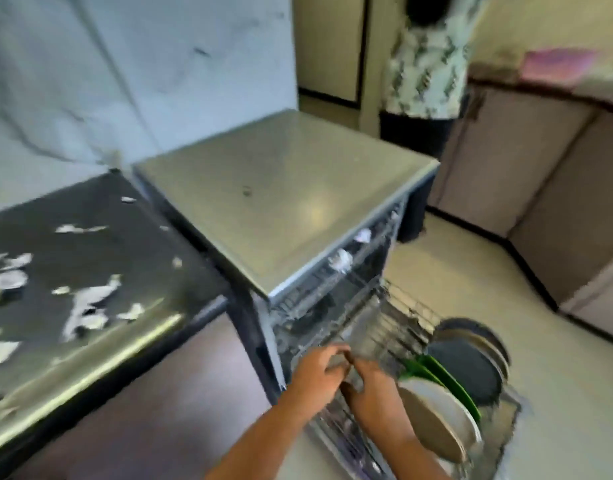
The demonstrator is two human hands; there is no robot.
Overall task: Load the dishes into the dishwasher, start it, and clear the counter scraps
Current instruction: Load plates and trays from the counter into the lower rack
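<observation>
1. Fingertips meet at six o'clock in the head view. The left hand (317, 370) and right hand (370, 386) are both curled over the near-left corner of the pulled-out lower rack (402, 327). Blur stops me telling whether they pinch something small or only the wire.
2. At five o'clock, dishes stand on edge in that rack: a beige plate (433, 420), a green plate (447, 375) and a dark plate (467, 372) behind.
3. I'd seat whatever is in hand between the tines, clear of the plates. Then I'd slide the rack in level so nothing knocks.
4. White scraps (90, 299) litter the dark counter (90, 209) at nine o'clock, not yet cleared.
5. The whole view is smeared. White items in the upper rack (339, 261) can't be named, and the dishwasher (287, 202) shows no controls. The frame's bottom edge cuts off the rack's near end. A second person (426, 74) at one o'clock is cropped at the top.
</observation>
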